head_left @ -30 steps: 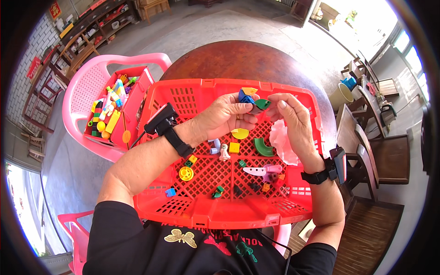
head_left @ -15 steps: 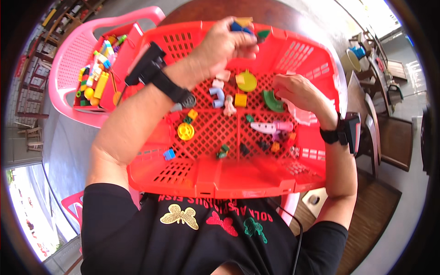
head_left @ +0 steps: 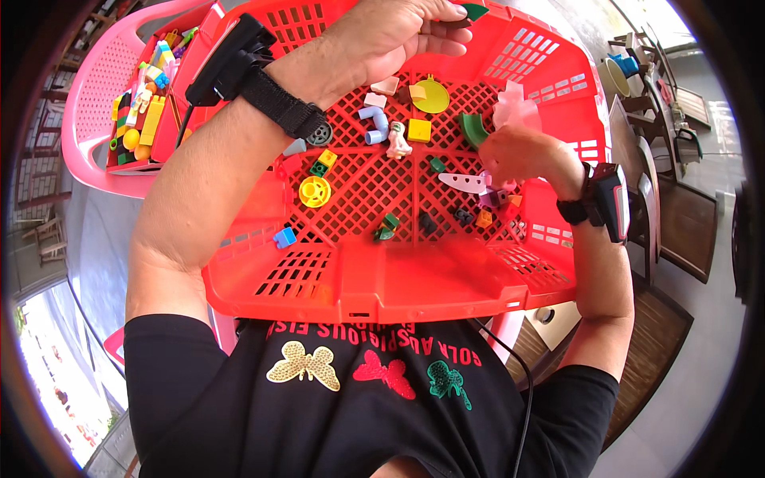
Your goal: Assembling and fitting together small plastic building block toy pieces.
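At the far side of the red basket (head_left: pixel 390 279), my left hand (head_left: pixel 398 36) is closed on a green toy piece (head_left: pixel 475 12), with a dark piece against it. The upper edge cuts off part of this hand. My right hand (head_left: pixel 522 155) is low over the basket's right side, its fingers curled down at the handle end of a toy knife (head_left: pixel 462 183) with a pale blade. Its fingertips are hidden, so its grip on the handle does not show. Beside it lie a curved green piece (head_left: pixel 472 129) and a wavy translucent pink piece (head_left: pixel 516 107).
Strewn in the basket are a yellow block (head_left: pixel 419 131), a yellow-green pan (head_left: pixel 431 95), a bent light-blue tube (head_left: pixel 377 125), a small pale figure (head_left: pixel 398 141), a yellow wheel (head_left: pixel 315 192) and a blue block (head_left: pixel 284 237). A pink chair (head_left: pixel 88 103) at left bears a red box of toys (head_left: pixel 155 119).
My right hand has come nearer, from the curved green piece to the toy knife's handle. The basket sits higher in view. The blue and yellow pieces at my left hand no longer show.
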Demonstrator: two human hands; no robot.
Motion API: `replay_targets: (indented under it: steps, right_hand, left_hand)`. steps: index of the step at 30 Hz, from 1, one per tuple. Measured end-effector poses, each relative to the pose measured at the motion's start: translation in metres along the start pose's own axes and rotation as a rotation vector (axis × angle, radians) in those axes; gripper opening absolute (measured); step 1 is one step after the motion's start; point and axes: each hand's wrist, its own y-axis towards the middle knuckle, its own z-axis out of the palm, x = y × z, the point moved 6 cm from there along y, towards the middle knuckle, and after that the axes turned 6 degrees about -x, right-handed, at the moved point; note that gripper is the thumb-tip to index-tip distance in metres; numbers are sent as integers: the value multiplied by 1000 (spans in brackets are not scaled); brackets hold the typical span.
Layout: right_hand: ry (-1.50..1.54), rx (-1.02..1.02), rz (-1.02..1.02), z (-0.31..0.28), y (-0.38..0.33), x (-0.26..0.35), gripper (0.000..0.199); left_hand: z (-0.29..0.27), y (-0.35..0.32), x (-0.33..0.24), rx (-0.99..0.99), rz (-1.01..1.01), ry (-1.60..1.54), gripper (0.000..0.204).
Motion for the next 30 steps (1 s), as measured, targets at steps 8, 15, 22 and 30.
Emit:
replay_targets:
  steps: [8,15,22,30]
  right_hand:
    - [-190,-203,138,37,1,1,19]
    - [-240,-233,233,23,7,2,18]
    - [383,-915,-86,-90,-36,16,28]
    - [1188,-1257,-7,-116,-73,3,17]
  left_hand:
    - [1,2,-12,-50,27,30,15]
    - [4,1,-9,-18,35,26,11]
    - [4,-5,2,-22,-36,-126,17]
    - [7,-8,8,60,-69,-52,15]
